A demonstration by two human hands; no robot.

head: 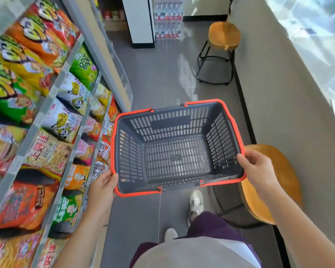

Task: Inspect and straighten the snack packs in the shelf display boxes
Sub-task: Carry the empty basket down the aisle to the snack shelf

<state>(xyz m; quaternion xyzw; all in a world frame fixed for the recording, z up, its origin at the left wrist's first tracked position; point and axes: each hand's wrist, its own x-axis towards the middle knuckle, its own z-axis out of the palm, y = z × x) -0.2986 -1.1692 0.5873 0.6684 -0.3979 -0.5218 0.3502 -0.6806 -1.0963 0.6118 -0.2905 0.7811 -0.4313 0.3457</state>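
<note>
The job looks like it has not started yet. Both hands are busy with a basket (177,149), so no snack pack is being touched. The basket is dark grey with an orange rim, and it has nothing inside. The left hand (103,188) holds the rim at the near left corner, with its fingers curled over the edge. The right hand (256,169) holds the rim on the right side, with the thumb on top. The snack packs (46,105) sit on the shelves (66,70) to the left of the person, in rows on at least 3 levels. They are bright bags in orange, green, yellow and white. The left hand is very near the low packs, just beside them, but not touching. The right hand is well apart from them, across the basket. This part of the view is blurry, so I cannot tell which packs are crooked or if they sit in boxes. All the checking and fixing is still to do. I think the basket must be put down or held in 1 hand first, so a hand can reach the packs.
</note>
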